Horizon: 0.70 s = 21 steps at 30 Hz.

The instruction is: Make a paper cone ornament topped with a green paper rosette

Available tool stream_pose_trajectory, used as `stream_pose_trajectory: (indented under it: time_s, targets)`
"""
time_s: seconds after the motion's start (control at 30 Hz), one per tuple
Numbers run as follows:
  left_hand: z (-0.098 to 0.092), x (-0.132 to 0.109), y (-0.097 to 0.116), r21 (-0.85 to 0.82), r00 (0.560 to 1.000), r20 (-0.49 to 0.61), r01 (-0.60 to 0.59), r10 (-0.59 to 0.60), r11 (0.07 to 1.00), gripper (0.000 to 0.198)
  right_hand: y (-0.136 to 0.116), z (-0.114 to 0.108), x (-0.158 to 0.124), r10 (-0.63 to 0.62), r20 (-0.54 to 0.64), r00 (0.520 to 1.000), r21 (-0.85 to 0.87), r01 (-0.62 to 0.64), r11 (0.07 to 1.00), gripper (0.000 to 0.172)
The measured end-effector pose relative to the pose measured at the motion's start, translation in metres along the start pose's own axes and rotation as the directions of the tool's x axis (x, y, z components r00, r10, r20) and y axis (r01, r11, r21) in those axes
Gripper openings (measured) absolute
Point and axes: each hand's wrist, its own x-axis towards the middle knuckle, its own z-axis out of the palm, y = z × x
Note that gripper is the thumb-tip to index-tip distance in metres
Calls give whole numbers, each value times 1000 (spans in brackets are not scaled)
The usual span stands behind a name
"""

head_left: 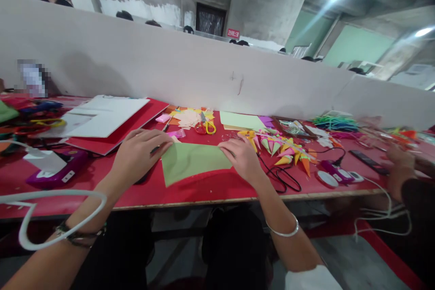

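Note:
A light green sheet of paper (192, 161) lies folded on the red table (210, 188) in front of me. My left hand (139, 152) rests on its upper left corner, fingers curled down and pressing on the paper. Over the upper right edge sits my right hand (242, 156), knuckles bent, fingertips pinching and pressing the fold. Each wrist wears a bracelet.
Yellow-handled scissors (205, 126) and paper scraps lie behind the sheet. Several folded paper cones (288, 149) sit to the right, beside a black cord (283, 181). White sheets on a red folder (102, 118) lie at left. A purple device (56, 173) sits near left. Another person's hand (399, 158) works at right.

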Motion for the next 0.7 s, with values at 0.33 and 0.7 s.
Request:
stream_pose_trajectory:
  time_s: [0.33,0.7]
  targets:
    - [23,28,50,175,935,-57,-335,350,926,18,-14,9,7,-56,98,994,41,52,998,24]
    - [40,46,59,198,856,-162,-459,491,866,24,-6,1,0,100,110,989,487,-141,862,23]
